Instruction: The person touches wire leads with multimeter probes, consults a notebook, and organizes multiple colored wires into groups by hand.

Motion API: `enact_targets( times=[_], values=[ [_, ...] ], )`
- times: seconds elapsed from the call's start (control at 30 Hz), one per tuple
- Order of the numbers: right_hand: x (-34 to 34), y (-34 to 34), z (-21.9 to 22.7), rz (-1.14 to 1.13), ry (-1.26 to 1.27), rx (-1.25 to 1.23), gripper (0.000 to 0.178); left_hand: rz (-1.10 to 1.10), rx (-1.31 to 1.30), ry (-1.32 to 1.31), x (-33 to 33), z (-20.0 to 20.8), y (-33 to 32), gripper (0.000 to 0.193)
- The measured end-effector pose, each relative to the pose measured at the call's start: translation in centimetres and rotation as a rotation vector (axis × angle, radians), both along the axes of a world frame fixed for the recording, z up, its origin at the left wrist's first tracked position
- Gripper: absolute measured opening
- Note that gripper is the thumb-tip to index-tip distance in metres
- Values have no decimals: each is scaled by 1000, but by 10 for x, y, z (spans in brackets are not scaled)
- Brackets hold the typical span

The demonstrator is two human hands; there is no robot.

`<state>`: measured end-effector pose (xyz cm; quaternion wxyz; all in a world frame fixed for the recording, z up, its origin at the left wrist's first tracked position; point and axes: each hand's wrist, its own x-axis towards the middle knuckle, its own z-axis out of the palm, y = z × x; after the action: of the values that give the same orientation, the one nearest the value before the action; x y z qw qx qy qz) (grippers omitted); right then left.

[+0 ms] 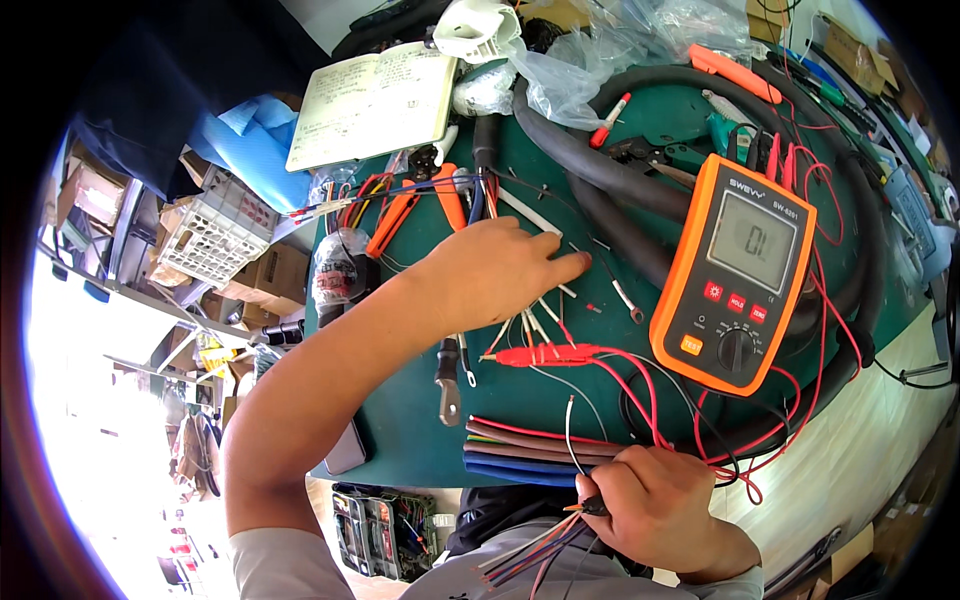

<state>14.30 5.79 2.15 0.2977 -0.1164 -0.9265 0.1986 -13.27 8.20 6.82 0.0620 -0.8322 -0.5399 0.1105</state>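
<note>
Left hand [495, 272] lies palm down on the green tabletop [410, 420], fingers together and stretched right, tips touching a spread of thin white wire ends [535, 322]; holds nothing that shows. Right hand [655, 505] at near edge, fingers curled shut around a bundle of thin coloured wires [530, 555]; one white wire [569, 430] rises from the fist. Red alligator clip [545, 354] lies just near of the left hand, clamped at the wire ends, its red lead looping right. Orange digital tester [735, 270] sits right of the left hand, display lit. Thick black cables [610, 170] curve on the far side. Orange-handled pliers [415, 205] far left; open notebook [372, 105] beyond them
</note>
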Motion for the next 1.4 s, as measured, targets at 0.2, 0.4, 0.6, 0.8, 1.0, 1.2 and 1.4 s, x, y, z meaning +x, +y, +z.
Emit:
enact_targets(
  times=[0.2, 0.4, 0.6, 0.8, 1.0, 1.2, 1.4],
  values=[
    [0, -1, 2, -16, 12, -1, 30, -62, 27, -155, -18, 6, -10, 38],
    [0, -2, 3, -23, 2, -10, 31, 433, 92, -1003, -24, 38, -11, 22],
    [-1, -4, 5, -41, -1, -21, 31, 543, 56, -1069, -36, 41, -12, 22],
    [-3, -4, 6, -63, 30, -34, 31, 527, 147, -1133, -46, 41, -12, 20],
    [-2, -7, 7, -79, 34, -48, 31, 507, 101, -999, -36, 43, -19, 16],
    [-3, -9, 8, -104, 74, -97, 27, 450, 53, -783, -34, 46, -26, 10],
    [-1, -8, 22, -77, -40, -159, 28, 155, 117, -472, -32, 28, -33, 13]
  ],
)
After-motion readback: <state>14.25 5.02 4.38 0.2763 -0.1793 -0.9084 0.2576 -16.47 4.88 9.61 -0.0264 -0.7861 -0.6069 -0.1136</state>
